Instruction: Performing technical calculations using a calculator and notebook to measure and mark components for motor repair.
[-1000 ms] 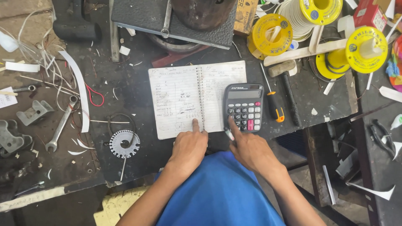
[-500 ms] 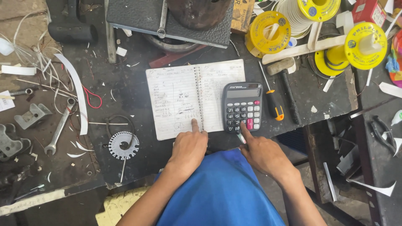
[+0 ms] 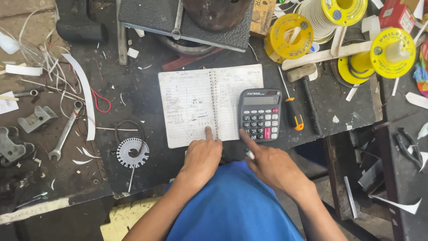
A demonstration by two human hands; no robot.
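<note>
The left hand [image 3: 201, 157] lies on the near edge of the open notebook [image 3: 209, 103], forefinger stretched out and pressing a line low on the left page, the other fingers curled under; it grips nothing. The right hand [image 3: 272, 165] reaches its forefinger to the bottom-left keys of the calculator [image 3: 260, 114], and a small pale thing, perhaps a pen, seems tucked in its curled fingers near the knuckles, though I cannot tell for certain.

The notebook sits flat in the middle of the dark tabletop [image 3: 133, 107], spiral binding running near to far. It looks light and floppy: thin paper that would bend or tear if pinched at a corner, better lifted by the spine or with a flat palm beneath. The calculator overlaps the notebook's right page; it is a stiff plastic slab, light and smooth, likely to slide under a hard poke, and best taken by its long sides.

Just right of the calculator lie a screwdriver [image 3: 292, 109] with an orange handle and a hammer [image 3: 305, 89]. Farther right and far stand yellow wire spools [image 3: 392, 47]. To the left lie a round toothed gauge disc [image 3: 132, 152], a spanner [image 3: 67, 131] and paper strips.
</note>
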